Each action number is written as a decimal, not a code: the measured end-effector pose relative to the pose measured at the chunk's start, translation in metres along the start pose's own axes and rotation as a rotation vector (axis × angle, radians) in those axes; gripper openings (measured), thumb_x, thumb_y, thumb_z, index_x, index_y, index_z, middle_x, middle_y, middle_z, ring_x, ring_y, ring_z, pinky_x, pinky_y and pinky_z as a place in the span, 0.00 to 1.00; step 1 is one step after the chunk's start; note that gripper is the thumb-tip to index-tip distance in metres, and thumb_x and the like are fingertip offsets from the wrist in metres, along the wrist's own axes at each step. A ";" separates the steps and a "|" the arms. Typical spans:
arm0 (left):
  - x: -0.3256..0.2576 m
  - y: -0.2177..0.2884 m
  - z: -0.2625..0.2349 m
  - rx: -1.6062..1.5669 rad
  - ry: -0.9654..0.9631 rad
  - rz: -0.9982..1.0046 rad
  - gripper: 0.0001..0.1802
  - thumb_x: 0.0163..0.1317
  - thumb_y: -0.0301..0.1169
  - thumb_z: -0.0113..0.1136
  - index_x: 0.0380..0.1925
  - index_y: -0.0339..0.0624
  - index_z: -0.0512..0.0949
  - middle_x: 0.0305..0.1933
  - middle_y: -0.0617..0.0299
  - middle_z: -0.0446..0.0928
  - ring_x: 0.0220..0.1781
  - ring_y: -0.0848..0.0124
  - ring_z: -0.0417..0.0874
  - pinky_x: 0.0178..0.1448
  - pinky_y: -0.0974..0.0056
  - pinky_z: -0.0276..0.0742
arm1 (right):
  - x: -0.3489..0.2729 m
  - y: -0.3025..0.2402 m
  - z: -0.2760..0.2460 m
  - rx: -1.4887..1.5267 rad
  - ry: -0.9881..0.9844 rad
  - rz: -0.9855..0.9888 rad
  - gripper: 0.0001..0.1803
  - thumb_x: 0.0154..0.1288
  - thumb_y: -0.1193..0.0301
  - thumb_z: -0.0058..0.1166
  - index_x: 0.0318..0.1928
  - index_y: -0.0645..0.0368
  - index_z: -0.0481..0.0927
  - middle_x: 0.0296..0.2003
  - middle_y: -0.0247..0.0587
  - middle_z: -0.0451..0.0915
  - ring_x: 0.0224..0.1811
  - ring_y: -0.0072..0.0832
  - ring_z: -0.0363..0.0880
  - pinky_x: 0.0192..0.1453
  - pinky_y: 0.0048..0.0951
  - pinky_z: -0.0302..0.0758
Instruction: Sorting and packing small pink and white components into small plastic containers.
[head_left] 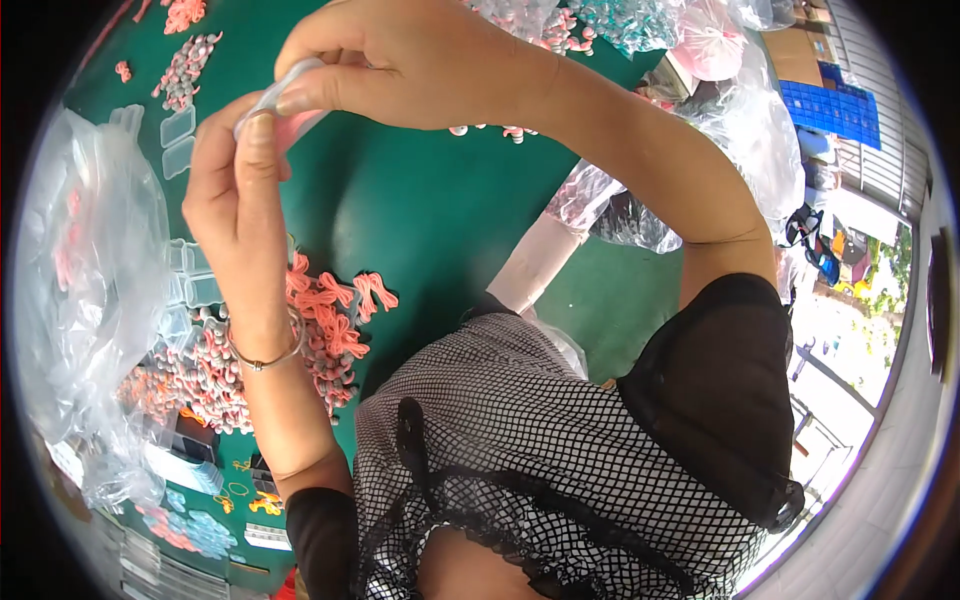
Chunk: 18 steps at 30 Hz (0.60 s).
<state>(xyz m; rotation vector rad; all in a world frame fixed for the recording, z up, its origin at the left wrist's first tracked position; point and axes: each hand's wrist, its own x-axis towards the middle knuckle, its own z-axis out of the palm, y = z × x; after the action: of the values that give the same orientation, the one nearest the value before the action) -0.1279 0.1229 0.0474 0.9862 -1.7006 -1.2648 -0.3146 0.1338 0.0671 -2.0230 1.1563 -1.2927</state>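
The green table (430, 210) fills most of your view, running from the upper left toward the middle, with your checked black-and-white top at the lower edge. A large clear plastic bag (85, 290) lies crumpled on the table's left side. Just beside it, below your left wrist, sits a heap of pink and grey bow-shaped trims (215, 375), with a few loose coral bows (345, 300) spread at its right edge. More clear bags of pink and teal pieces (610, 25) are bunched along the far edge of the table, and a row of small clear plastic trays (178, 140) lies at the upper left, near another scatter of grey-pink pieces.

Your right hand (420, 60) reaches across from the upper right, fingers closed, thumb and forefinger pinching the top of a small clear plastic packet (285, 105) with something pink inside. Your left hand (235, 185) is raised from below, a thin bangle at the wrist, its thumb pressed against the packet's lower edge and its fingers curled behind it. You are holding the packet between both hands, up above the table and well clear of the heap.
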 end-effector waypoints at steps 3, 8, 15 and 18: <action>-0.002 0.002 0.002 -0.014 -0.033 0.042 0.16 0.72 0.38 0.50 0.42 0.36 0.80 0.30 0.68 0.69 0.29 0.80 0.65 0.34 0.73 0.61 | -0.009 0.001 -0.001 -0.249 -0.131 0.137 0.15 0.59 0.57 0.58 0.31 0.57 0.84 0.22 0.40 0.80 0.25 0.35 0.79 0.32 0.32 0.74; -0.007 0.005 -0.007 0.076 -0.022 0.099 0.12 0.69 0.33 0.54 0.39 0.33 0.80 0.34 0.62 0.74 0.31 0.76 0.71 0.37 0.72 0.67 | -0.008 -0.029 -0.009 -0.161 -0.250 0.329 0.11 0.65 0.67 0.54 0.43 0.59 0.81 0.36 0.41 0.82 0.35 0.29 0.80 0.41 0.29 0.75; -0.027 -0.007 -0.038 0.168 0.003 0.062 0.11 0.68 0.29 0.51 0.40 0.32 0.78 0.39 0.60 0.75 0.42 0.71 0.74 0.47 0.69 0.70 | -0.059 -0.028 -0.092 -0.351 0.358 0.066 0.08 0.63 0.68 0.58 0.38 0.59 0.83 0.32 0.39 0.84 0.32 0.28 0.82 0.37 0.26 0.76; -0.044 -0.023 -0.066 0.256 0.051 -0.033 0.12 0.69 0.31 0.50 0.40 0.32 0.77 0.39 0.62 0.73 0.40 0.74 0.71 0.44 0.70 0.68 | -0.150 -0.016 -0.163 -0.488 0.975 0.405 0.06 0.62 0.76 0.55 0.38 0.65 0.82 0.27 0.34 0.81 0.31 0.18 0.76 0.39 0.21 0.74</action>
<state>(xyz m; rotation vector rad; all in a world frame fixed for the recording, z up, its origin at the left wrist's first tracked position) -0.0470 0.1342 0.0320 1.1892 -1.8443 -1.0500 -0.4842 0.2770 0.0773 -1.2337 2.3491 -1.9536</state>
